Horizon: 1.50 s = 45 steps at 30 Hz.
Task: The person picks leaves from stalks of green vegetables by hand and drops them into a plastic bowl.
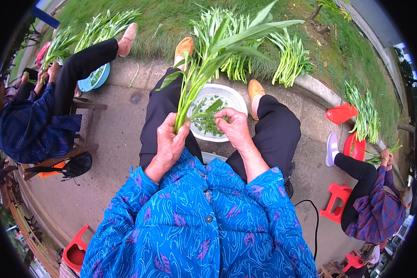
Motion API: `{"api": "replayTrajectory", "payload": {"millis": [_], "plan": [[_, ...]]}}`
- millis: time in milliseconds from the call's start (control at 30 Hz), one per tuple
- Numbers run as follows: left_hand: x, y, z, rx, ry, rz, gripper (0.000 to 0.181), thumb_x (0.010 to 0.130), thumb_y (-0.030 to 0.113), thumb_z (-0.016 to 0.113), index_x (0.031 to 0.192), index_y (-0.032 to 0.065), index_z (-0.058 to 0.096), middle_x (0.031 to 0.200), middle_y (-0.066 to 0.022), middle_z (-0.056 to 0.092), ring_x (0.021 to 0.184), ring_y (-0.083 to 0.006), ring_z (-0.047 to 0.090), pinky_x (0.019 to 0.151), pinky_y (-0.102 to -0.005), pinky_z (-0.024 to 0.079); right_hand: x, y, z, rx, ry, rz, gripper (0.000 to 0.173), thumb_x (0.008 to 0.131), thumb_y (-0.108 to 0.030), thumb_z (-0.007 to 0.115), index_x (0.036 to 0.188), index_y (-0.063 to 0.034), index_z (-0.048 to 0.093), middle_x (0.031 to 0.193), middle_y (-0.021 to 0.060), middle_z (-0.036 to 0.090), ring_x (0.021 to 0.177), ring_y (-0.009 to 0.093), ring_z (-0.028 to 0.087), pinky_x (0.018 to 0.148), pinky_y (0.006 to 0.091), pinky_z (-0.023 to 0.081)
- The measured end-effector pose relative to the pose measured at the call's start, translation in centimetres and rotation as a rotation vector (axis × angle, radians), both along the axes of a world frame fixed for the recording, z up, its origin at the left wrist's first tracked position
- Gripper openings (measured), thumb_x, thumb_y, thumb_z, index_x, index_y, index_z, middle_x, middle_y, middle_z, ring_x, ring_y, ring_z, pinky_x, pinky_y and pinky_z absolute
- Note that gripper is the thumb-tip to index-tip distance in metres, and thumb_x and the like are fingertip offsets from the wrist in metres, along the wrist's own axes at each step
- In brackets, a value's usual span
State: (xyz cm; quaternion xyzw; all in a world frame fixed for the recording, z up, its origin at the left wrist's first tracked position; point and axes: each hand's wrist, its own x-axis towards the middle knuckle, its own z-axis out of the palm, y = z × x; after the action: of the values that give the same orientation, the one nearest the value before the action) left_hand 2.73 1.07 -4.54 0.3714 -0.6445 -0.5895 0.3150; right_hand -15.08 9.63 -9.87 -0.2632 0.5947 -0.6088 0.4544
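My left hand (172, 137) is closed around the lower ends of a bunch of long green leafy stalks (189, 90), which look like water spinach. Their leaves fan up and to the right. My right hand (235, 128) is beside the bunch, thumb and forefinger drawn together close to a low-hanging leaf (210, 110); whether a piece is pinched between them is not clear. Under both hands, between my knees, stands a white plastic colander basket (237, 95) with small torn green leaves (208, 129) in it.
Bundles of stalks (236, 66) and a smaller bundle (290, 59) lie on the grass by the stone kerb (314, 89). A seated person (38, 128) is at left beside a blue basin (99, 78); another (375, 208) sits at right by a red basin (356, 147). A black cable (316, 222) trails at right.
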Motion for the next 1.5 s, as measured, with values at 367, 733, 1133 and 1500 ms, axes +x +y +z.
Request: {"api": "replayTrajectory", "payload": {"millis": [367,733,1133,1500], "plan": [[0.0,-0.2,0.3,0.024,0.029,0.011,0.003,0.09,0.004,0.057,0.09,0.0031,0.055,0.076,0.0054,0.051,0.069,-0.0018,0.043,0.061,-0.0182,0.038,-0.7,0.2,1.1,-0.002,-0.411,0.176,0.02,0.088,-0.012,0.055,0.098,0.0028,0.064,0.075,0.005,0.062,0.061,0.009,0.056,0.053,0.0193,0.042],[-0.1,-0.3,0.0,-0.026,-0.021,0.006,0.003,0.089,0.003,0.057,0.09,0.0015,0.056,0.074,0.0043,0.051,0.069,-0.0026,0.043,0.06,-0.0195,0.038,-0.5,0.2,0.8,0.051,-0.199,0.203,0.011,0.082,-0.003,0.062,0.092,0.0008,0.065,0.072,0.0025,0.062,0.055,0.006,0.054,0.048,0.0199,0.042],[-0.3,0.0,-0.2,0.029,0.011,0.012,0.004,0.088,0.004,0.058,0.09,0.0014,0.056,0.074,0.0044,0.051,0.069,-0.0029,0.043,0.06,-0.0197,0.039,-0.9,0.1,0.3,0.01,-0.368,0.079,0.01,0.085,-0.004,0.055,0.092,0.0011,0.06,0.072,0.0041,0.059,0.058,0.008,0.053,0.052,0.019,0.041],[-0.5,0.3,-1.0,0.009,0.003,0.012,0.002,0.088,0.002,0.058,0.089,0.001,0.056,0.073,0.0045,0.05,0.068,-0.003,0.041,0.058,-0.0201,0.038,-0.1,0.2,1.7,0.025,-0.119,0.253,0.011,0.081,-0.007,0.064,0.088,0.0012,0.063,0.072,0.0027,0.061,0.057,0.007,0.053,0.052,0.0206,0.042]]}}
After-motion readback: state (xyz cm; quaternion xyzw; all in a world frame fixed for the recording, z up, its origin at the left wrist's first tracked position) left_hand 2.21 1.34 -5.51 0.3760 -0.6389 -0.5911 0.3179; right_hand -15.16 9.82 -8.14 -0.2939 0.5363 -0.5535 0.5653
